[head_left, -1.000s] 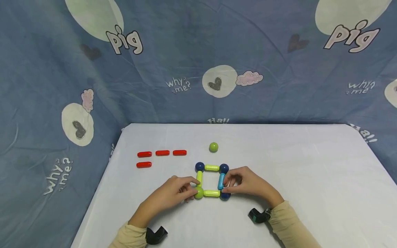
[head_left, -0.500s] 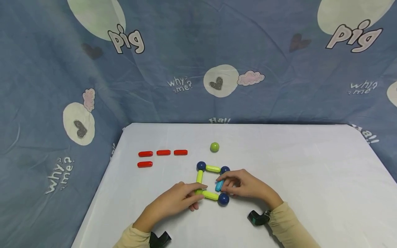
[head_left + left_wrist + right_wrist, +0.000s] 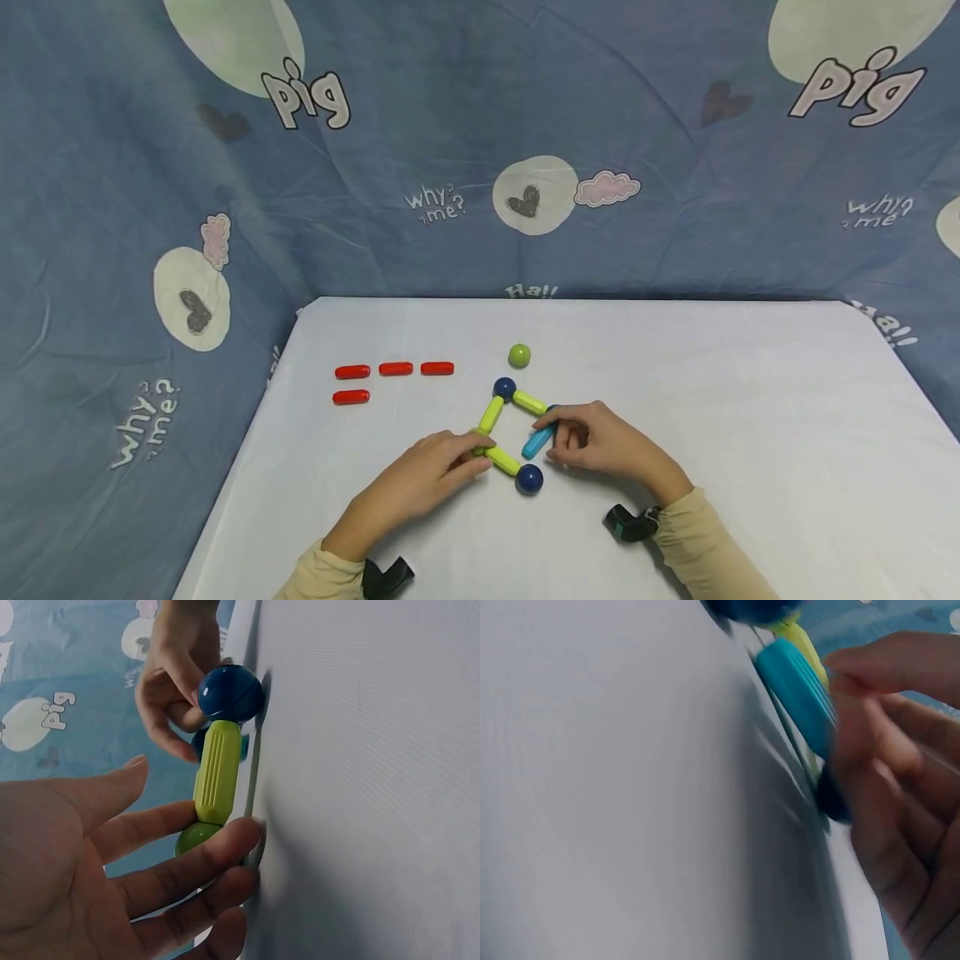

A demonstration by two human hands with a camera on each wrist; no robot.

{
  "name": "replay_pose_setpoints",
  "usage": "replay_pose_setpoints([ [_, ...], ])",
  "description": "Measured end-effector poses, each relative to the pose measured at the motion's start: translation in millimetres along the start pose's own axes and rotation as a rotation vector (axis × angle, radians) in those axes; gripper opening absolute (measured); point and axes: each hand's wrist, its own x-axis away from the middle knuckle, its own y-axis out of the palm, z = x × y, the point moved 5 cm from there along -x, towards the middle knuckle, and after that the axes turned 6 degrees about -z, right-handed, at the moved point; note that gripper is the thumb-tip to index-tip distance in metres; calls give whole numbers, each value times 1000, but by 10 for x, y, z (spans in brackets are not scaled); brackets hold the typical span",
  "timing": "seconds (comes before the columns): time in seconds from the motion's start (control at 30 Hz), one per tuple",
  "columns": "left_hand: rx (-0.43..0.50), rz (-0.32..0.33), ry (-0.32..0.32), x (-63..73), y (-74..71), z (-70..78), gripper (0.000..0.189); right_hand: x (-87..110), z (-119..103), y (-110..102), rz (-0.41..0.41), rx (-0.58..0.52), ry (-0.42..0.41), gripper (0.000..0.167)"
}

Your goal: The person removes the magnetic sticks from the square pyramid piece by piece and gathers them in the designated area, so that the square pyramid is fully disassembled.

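Magnetic rods and balls form a tilted four-sided frame. Its yellow-green rod (image 3: pixel 502 461) runs from a green ball (image 3: pixel 196 837) to a dark blue ball (image 3: pixel 529 479) at the near corner. My left hand (image 3: pixel 438 468) touches the green ball and rod end with extended fingers, the thumb apart. My right hand (image 3: pixel 598 440) has curled fingers at a light blue magnetic rod (image 3: pixel 537 442), pinching it near its upper end. That rod's lower end stands apart from the near dark blue ball. Another dark blue ball (image 3: pixel 832 796), at the right corner, is mostly hidden by the right hand.
Several red magnetic rods (image 3: pixel 396 368) lie at the left of the white table (image 3: pixel 712 375). A loose green ball (image 3: pixel 519 356) sits behind the frame. Patterned blue cloth (image 3: pixel 420 258) hangs beyond the table's back edge.
The frame has turned clockwise from a square into a slanted shape. The light blue rod's lower end has come away from the near dark blue ball. The left hand has shifted slightly right.
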Motion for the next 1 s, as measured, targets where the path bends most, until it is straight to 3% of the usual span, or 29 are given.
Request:
replay_pose_setpoints([
  [0.1,-4,17,-20,-2,-8,-12,41,37,11,-91,104,66,-21,36],
  [0.2,-11,31,-16,-12,-18,-20,37,46,60,-116,143,100,-31,37],
  [0.43,-53,77,14,-21,-34,-12,34,21,131,-60,85,34,-67,36],
  [0.7,-98,134,4,-36,-18,1,35,19,171,-27,63,-70,-14,34],
  [0.83,-81,200,57,-35,-23,33,32,-1,195,11,48,-113,-6,34],
  [1.0,33,262,170,-51,-22,91,34,-24,200,45,47,-136,-4,34],
])
